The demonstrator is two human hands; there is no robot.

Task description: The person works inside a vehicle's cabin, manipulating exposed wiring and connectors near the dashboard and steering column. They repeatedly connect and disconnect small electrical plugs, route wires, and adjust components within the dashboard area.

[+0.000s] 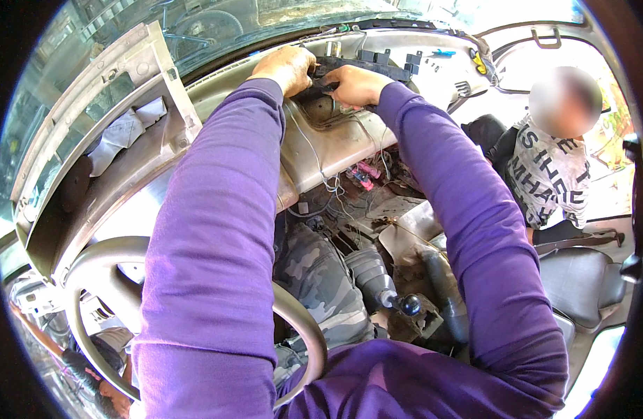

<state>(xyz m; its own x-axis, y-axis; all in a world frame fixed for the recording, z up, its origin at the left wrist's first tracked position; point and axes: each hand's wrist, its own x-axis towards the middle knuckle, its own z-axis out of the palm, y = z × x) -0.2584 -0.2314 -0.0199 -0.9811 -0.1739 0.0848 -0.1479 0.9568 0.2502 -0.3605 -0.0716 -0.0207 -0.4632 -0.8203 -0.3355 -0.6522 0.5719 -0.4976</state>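
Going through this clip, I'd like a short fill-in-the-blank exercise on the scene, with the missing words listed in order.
1. The left hand and right hand are both at a dark part on top of the ____.
2. Both of the person's sleeves are ____ in colour.
3. The steering wheel passes beneath the person's ____ forearm.
4. The round knob on the gear lever is ____ in colour.

Missing words: dashboard; purple; left; black.

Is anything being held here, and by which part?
The left hand and right hand seem to hold a long black part near its left end; the exact contact is hidden.
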